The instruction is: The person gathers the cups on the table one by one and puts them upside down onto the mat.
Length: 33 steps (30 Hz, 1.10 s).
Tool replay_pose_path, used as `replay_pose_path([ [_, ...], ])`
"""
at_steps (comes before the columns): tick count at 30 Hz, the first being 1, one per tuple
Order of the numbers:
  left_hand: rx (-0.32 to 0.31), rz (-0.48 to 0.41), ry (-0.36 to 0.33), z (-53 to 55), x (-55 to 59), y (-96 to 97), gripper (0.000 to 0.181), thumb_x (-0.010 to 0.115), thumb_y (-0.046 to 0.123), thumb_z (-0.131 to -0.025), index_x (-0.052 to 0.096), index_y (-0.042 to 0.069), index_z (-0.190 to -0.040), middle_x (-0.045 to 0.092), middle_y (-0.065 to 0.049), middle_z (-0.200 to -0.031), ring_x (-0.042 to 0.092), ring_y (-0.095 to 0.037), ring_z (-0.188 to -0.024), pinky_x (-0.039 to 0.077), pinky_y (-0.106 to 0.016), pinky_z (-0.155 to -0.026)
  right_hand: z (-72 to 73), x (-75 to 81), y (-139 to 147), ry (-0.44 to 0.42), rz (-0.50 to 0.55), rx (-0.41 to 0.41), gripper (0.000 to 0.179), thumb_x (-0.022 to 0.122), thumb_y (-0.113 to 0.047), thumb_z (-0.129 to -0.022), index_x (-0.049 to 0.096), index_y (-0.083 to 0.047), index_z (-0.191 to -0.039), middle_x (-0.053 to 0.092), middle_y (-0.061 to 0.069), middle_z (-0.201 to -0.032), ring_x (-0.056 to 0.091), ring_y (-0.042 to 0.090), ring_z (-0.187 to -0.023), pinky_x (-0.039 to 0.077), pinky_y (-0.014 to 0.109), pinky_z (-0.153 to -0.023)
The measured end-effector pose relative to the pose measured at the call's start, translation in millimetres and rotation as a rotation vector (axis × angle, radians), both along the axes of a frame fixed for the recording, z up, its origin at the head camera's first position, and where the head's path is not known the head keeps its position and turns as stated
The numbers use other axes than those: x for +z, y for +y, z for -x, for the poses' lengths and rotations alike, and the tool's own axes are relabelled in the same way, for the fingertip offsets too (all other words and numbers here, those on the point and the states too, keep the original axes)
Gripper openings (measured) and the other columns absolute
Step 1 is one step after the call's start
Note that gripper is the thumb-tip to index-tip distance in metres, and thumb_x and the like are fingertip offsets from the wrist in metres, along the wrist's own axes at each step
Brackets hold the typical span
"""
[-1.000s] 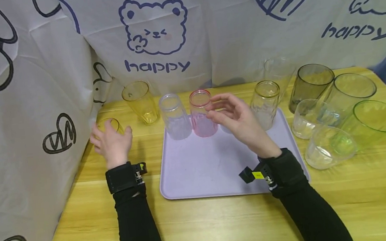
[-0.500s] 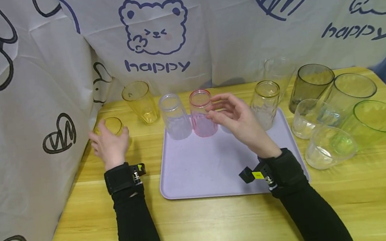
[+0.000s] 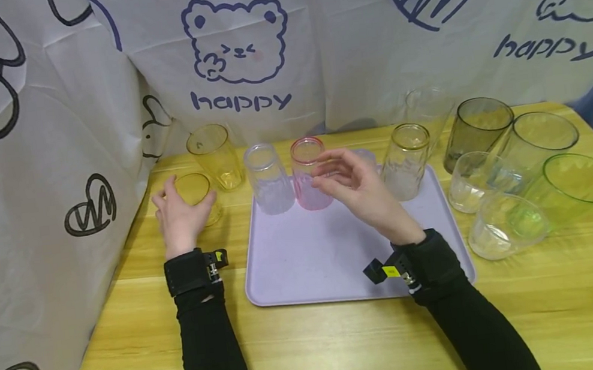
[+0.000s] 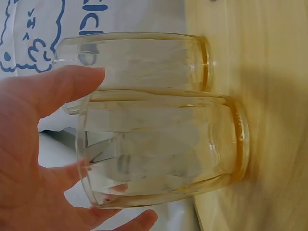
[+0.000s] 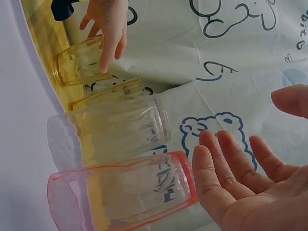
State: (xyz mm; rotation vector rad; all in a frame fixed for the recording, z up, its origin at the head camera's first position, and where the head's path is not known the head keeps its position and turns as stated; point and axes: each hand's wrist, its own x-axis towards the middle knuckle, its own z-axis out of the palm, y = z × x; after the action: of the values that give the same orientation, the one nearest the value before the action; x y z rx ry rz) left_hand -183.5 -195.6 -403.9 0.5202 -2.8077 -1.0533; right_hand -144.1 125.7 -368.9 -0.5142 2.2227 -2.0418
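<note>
My left hand [image 3: 183, 218] grips an upright yellow-tinted glass [image 3: 194, 191], left of the tray. In the left wrist view the thumb lies beside the rim of this glass [image 4: 159, 144], and the fingers reach round the opposite side, partly seen through it. A second, taller yellow glass [image 3: 214, 154] stands just behind. My right hand [image 3: 365, 196] hovers over the lilac tray [image 3: 310, 268] with relaxed fingers and nothing held. Its fingertips are close to an upside-down pink glass [image 5: 125, 192]. Next to that, on the tray, stands an upside-down clear glass [image 3: 269, 182].
An amber-rimmed glass [image 3: 408, 164] stands upside down at the tray's back right; another pale glass is partly hidden behind my right hand. Right of the tray stand a dark glass [image 3: 472, 133], a green glass [image 3: 574, 192] and several clear ones. A printed cloth [image 3: 237, 34] hangs behind.
The yellow glass in my left hand has moved right, towards the tray, together with the hand. My right hand has shifted slightly left, showing more of the pale glass behind it.
</note>
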Motion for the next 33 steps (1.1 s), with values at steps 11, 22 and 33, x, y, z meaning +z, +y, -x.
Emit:
replay_pose_path([
  [11,0.037,0.019,-0.006,5.0,-3.4,4.0,0.095,0.072,0.033,-0.09,0.013,0.017,-0.162,0.024,-0.028,-0.158,0.04,-0.048,-0.135,0.04,-0.062,-0.11,-3.1,-0.6,-5.7,0.011,-0.023,0.014,0.043,0.063,-0.005,-0.097,0.048,0.0,-0.138,0.061,0.023,-0.128,0.06,0.028,-0.121,0.053,0.018,-0.096],
  [22,0.073,0.044,0.053,11.9,-14.7,13.3,0.101,0.079,0.039,-0.085,0.016,0.018,-0.161,0.024,-0.026,-0.157,0.044,-0.048,-0.131,0.044,-0.062,-0.105,-2.4,-0.3,-4.2,-0.001,-0.031,0.019,0.043,0.063,-0.007,-0.098,0.048,-0.001,-0.138,0.061,0.023,-0.13,0.06,0.028,-0.122,0.052,0.02,-0.097],
  [33,0.075,0.04,0.096,12.3,-13.2,18.8,0.096,0.08,0.034,-0.085,0.022,0.02,-0.16,0.033,-0.025,-0.153,0.048,-0.046,-0.129,0.047,-0.062,-0.101,-2.5,0.8,-3.5,0.005,-0.012,0.025,0.044,0.062,-0.005,-0.098,0.047,0.0,-0.138,0.061,0.023,-0.129,0.06,0.028,-0.122,0.052,0.02,-0.097],
])
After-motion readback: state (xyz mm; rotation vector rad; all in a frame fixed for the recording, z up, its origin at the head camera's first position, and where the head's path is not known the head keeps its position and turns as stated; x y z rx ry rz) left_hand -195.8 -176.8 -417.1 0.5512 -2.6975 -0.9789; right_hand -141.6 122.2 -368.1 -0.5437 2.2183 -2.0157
